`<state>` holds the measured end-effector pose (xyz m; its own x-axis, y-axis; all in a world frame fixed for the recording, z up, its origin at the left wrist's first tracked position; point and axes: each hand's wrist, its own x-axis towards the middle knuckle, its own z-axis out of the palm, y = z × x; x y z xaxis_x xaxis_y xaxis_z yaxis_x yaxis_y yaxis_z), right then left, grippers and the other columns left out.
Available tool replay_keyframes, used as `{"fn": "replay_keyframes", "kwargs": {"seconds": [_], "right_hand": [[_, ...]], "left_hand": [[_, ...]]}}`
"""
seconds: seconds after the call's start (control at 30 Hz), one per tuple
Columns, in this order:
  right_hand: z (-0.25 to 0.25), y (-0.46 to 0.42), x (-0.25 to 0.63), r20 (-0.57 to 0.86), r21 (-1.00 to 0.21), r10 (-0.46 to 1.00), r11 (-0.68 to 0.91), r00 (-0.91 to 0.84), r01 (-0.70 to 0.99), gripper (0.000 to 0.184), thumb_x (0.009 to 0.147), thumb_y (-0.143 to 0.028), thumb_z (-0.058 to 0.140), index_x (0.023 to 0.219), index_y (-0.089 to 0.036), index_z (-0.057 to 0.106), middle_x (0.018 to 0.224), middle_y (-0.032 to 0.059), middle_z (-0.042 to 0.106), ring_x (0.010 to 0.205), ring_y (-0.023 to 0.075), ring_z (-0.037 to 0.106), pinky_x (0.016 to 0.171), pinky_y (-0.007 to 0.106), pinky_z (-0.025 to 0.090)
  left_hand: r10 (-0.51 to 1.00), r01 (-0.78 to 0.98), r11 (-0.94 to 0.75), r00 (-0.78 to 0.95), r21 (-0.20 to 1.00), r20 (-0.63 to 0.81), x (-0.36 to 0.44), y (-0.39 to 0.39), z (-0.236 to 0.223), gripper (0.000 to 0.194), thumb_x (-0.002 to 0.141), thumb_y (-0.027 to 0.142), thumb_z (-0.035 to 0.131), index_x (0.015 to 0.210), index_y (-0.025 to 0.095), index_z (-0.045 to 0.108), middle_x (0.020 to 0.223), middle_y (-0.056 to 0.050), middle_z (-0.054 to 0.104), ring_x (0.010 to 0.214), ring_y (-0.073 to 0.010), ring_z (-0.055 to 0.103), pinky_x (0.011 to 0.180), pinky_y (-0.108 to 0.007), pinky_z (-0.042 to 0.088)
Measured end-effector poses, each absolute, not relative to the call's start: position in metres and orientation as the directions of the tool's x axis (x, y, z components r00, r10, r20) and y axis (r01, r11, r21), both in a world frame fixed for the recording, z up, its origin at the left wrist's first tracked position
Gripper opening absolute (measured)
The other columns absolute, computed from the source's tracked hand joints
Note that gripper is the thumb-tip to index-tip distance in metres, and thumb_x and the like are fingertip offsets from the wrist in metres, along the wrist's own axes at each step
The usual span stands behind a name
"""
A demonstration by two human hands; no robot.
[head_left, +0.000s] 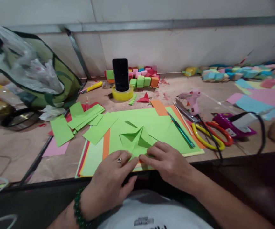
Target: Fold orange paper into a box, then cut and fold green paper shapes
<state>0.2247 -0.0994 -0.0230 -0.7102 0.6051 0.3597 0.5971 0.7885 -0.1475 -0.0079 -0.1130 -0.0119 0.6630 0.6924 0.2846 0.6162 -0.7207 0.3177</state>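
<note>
A piece of green paper (137,141), creased into folds with raised points, lies on a stack of coloured sheets (94,162) at the table's near edge. My left hand (114,173), with a ring and a green bead bracelet, presses its bent fingers on the paper's near left side. From the right, my right hand (167,159) holds down the near edge with fingers close together. The fingertips of both hands almost meet, and the paper under them is partly hidden. A green pen-like tool (181,130) rests on the sheets beyond my right hand.
Green strips (86,119) lie at left. A phone (120,74) stands in a yellow tape roll (122,94), before folded paper cubes (143,79). Scissors (209,136), a pink glue gun (192,100) and a purple power socket (234,125) with cables are at right. A green bag (65,79) stands back left.
</note>
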Motion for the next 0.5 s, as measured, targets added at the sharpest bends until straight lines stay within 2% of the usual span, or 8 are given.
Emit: {"fn": "replay_keyframes", "kwargs": {"seconds": [0.1,0.17,0.27,0.37,0.43,0.5], "right_hand": [[-0.024,-0.097,0.222,0.366,-0.154,0.583,0.806,-0.725,0.571,0.022,0.093,-0.018,0.046,0.107,-0.018,0.063,0.082,0.0064,0.063,0.079,0.0194,0.049,0.072,0.033,0.045],[-0.023,-0.097,0.226,0.393,-0.192,0.585,0.807,-0.710,0.559,0.023,0.091,-0.012,0.044,0.102,-0.017,0.064,0.081,0.0066,0.063,0.078,0.0189,0.049,0.070,0.033,0.045],[-0.018,-0.099,0.232,0.467,-0.340,0.607,0.795,-0.644,0.503,0.024,0.085,-0.004,0.043,0.091,-0.017,0.063,0.079,0.0066,0.063,0.075,0.0178,0.050,0.067,0.031,0.046],[-0.014,-0.101,0.234,0.521,-0.455,0.691,0.721,-0.501,0.522,0.028,0.083,-0.003,0.046,0.103,-0.016,0.060,0.092,0.0095,0.063,0.085,0.0190,0.053,0.073,0.033,0.049],[-0.014,-0.100,0.233,0.505,-0.439,0.723,0.686,-0.472,0.581,0.036,0.083,-0.002,0.047,0.115,-0.015,0.057,0.103,0.0118,0.062,0.094,0.0207,0.053,0.079,0.036,0.050],[-0.016,-0.098,0.231,0.467,-0.373,0.702,0.707,-0.537,0.601,0.038,0.083,-0.002,0.046,0.116,-0.016,0.058,0.105,0.0114,0.064,0.095,0.0212,0.053,0.079,0.037,0.051]], "left_hand": [[0.684,0.623,-0.729,0.675,0.282,0.276,-0.007,-0.113,-0.012,0.036,0.085,0.022,0.053,0.121,0.019,0.056,0.106,-0.011,0.061,0.096,-0.0269,0.057,0.079,-0.045,0.054],[0.678,0.615,-0.735,0.675,0.286,0.291,-0.009,-0.115,-0.012,0.033,0.085,0.021,0.052,0.118,0.018,0.058,0.108,-0.012,0.060,0.098,-0.0269,0.057,0.081,-0.045,0.053],[0.682,0.599,-0.731,0.662,0.327,0.311,-0.010,-0.116,-0.009,0.030,0.084,0.020,0.053,0.113,0.017,0.060,0.109,-0.012,0.061,0.099,-0.0265,0.057,0.083,-0.044,0.053],[0.714,0.601,-0.698,0.631,0.390,0.304,-0.010,-0.114,-0.008,0.027,0.083,0.022,0.055,0.109,0.018,0.062,0.108,-0.010,0.062,0.098,-0.0256,0.058,0.083,-0.043,0.053],[0.729,0.602,-0.680,0.618,0.418,0.294,-0.011,-0.113,-0.009,0.024,0.084,0.022,0.056,0.106,0.020,0.063,0.108,-0.009,0.064,0.098,-0.0245,0.059,0.085,-0.042,0.052],[0.723,0.588,-0.685,0.619,0.429,0.306,-0.014,-0.112,-0.010,0.021,0.085,0.021,0.055,0.105,0.020,0.064,0.109,-0.008,0.064,0.101,-0.0231,0.059,0.089,-0.041,0.050]]}}
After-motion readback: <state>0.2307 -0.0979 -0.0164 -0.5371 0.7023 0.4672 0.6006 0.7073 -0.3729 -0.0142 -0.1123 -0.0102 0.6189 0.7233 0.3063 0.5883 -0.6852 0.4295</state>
